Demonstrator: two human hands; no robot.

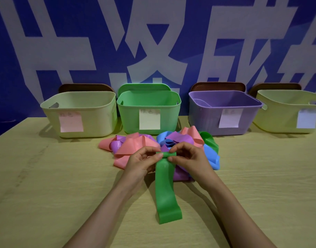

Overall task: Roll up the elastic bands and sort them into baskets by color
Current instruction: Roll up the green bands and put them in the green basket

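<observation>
- Both hands are in at the middle of the bench (46, 194), and they share one green band (165, 185).
- The left hand (143, 161) pinches the left end of the band's rolled top, thumb and fingers clamped on it.
- The right hand (186, 158) does the same on the right end, fingers curled over the little roll and thumb underneath.
- Only the far end is wound into a tight, short roll between the two hands. The rest of the green band runs flat toward the person, and its near end curls up off the bench.
- Just behind the hands sits a loose heap of bands (135, 145): pink on the left, purple and blue in the middle, another green loop at the right edge.
- Four baskets line the back of the bench: a pale yellow basket (100, 119), a green basket (130, 119), a purple basket (203, 119) and a second yellow basket (275, 119).
- Each one carries a paper note (149, 119) on its front; the writing is too faint to read.
- Lids lean behind the baskets against a blue wall (171, 24) with big white lettering.
</observation>
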